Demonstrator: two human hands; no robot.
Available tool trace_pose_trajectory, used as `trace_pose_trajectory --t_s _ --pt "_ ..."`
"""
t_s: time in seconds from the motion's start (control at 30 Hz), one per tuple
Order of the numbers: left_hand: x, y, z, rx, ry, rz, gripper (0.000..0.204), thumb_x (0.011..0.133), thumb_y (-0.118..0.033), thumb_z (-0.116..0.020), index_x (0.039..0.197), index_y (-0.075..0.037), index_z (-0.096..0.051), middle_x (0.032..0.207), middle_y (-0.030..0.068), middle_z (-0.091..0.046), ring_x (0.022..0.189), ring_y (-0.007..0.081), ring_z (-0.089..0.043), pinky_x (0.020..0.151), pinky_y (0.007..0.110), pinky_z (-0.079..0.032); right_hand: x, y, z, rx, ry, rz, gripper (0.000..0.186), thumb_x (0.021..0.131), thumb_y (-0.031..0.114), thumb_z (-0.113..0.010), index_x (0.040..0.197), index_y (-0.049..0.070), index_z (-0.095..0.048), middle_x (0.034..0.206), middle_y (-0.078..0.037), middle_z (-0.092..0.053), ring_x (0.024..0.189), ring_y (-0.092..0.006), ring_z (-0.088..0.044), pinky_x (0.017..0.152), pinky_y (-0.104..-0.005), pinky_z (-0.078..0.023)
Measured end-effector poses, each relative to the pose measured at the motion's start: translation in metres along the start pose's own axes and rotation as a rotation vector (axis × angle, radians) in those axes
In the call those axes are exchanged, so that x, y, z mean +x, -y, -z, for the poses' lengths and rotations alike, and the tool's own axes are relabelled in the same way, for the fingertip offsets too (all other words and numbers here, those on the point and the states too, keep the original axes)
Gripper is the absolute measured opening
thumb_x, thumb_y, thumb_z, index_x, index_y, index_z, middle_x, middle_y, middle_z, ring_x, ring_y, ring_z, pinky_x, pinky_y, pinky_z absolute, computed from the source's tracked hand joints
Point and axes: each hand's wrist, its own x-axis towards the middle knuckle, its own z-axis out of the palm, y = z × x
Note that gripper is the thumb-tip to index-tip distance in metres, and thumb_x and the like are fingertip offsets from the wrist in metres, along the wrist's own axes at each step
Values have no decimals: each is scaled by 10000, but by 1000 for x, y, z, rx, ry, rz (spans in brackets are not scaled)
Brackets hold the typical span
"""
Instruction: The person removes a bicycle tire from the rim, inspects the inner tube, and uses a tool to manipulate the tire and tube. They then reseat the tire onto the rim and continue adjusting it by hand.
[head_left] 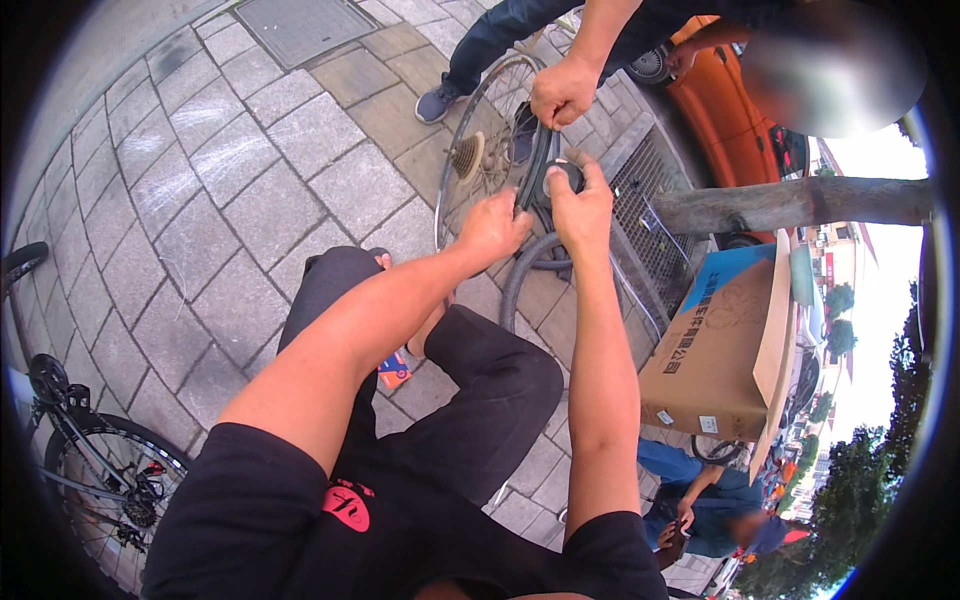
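A bicycle wheel (447, 205) with a cassette of sprockets (468, 156) stands tilted in front of me, a black tyre (541, 160) along its near side. My left hand (495, 228) is closed on the lower part of that tyre. In my right hand (583, 205) is a small round dark object (572, 177), gripped between thumb and fingers close to the tyre; its kind is unclear. A co-worker's fist (567, 92) holds the tyre higher up. A grey tube-like loop (512, 290) hangs below my hands.
Beside my leg a small orange and blue box (395, 372) lies on the paving. To the right are a metal grate (650, 215), a tree trunk (790, 203), a large cardboard box (715, 345) and an orange car (715, 110). A bicycle (110, 470) is at lower left; another person stands lower right.
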Motion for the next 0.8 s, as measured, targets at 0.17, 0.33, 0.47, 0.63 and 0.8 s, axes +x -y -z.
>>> trace_pose_trajectory --t_s 0.17,0.33,0.47,0.63,0.8 --pt "-3 -8 1 -9 -8 6 378 874 -247 -643 1093 61 -625 952 312 -695 933 510 -675 838 572 -528 -2 11 2 -322 80 -148 645 876 269 -710 1406 -52 -532 1211 -350 -684 1145 -457 -680 1004 -470 -518" --pt "-2 2 -2 -20 -34 -12 367 876 -251 -642 1079 55 -625 950 304 -697 925 509 -676 824 572 -531 -13 16 2 -293 51 -207 530 881 238 -758 1246 -91 -559 1108 -289 -723 1035 -380 -716 921 -437 -545" --pt "-4 -9 -1 -37 -3 17 353 880 -251 -645 1074 43 -630 964 301 -699 917 512 -677 805 574 -535 -29 -20 -4 283 -77 -153 435 877 195 -804 1143 -96 -620 912 -115 -702 785 -149 -626 713 -294 -503" --pt "1 7 -7 -33 -34 -39 374 889 -277 -654 1067 51 -621 941 332 -691 922 529 -669 801 584 -529 -33 -18 -3 102 -53 -212 402 892 220 -799 1107 -90 -660 899 -125 -743 775 -169 -673 707 -318 -537" --pt "1 -3 -5 -52 -15 -22 350 893 -266 -657 1066 36 -624 962 318 -696 930 521 -670 809 581 -527 -22 -18 2 269 33 -274 339 925 236 -760 1037 -81 -716 820 -41 -701 756 -103 -621 663 -279 -490"
